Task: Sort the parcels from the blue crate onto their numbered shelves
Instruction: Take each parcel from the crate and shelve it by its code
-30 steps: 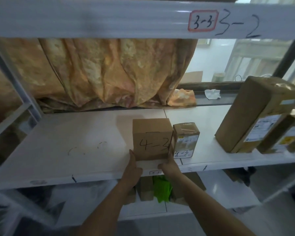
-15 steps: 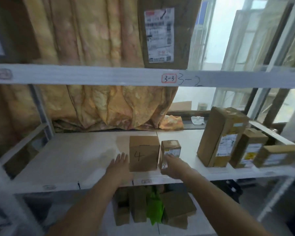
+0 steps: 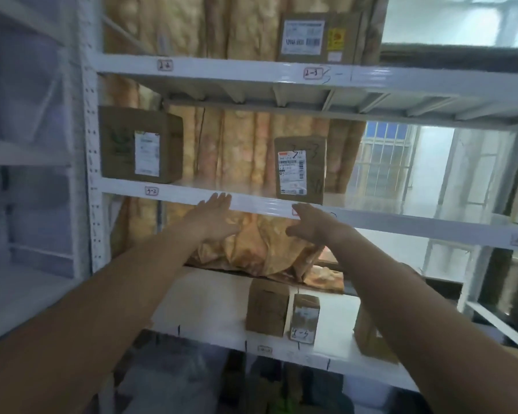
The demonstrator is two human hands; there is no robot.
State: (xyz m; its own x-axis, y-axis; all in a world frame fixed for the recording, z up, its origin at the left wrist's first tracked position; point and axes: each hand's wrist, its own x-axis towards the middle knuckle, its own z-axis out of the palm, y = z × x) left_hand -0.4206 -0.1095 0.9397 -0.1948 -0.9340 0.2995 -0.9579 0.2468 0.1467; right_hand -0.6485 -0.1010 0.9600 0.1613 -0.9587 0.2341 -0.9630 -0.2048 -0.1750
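Head view: both hands empty, raised before white metal shelf rail. Left hand flat, fingers spread; right hand loosely curled, grasping nothing.

Plain brown cardboard parcel stands upright on lower white shelf board, touching small labelled brown carton on its right.

Judgement: placement looks done. Next, turn back for blue crate (not visible); read handwritten number before lifting.

Cardboard matte, square-edged; rails glossy; orange crinkled sheet behind.
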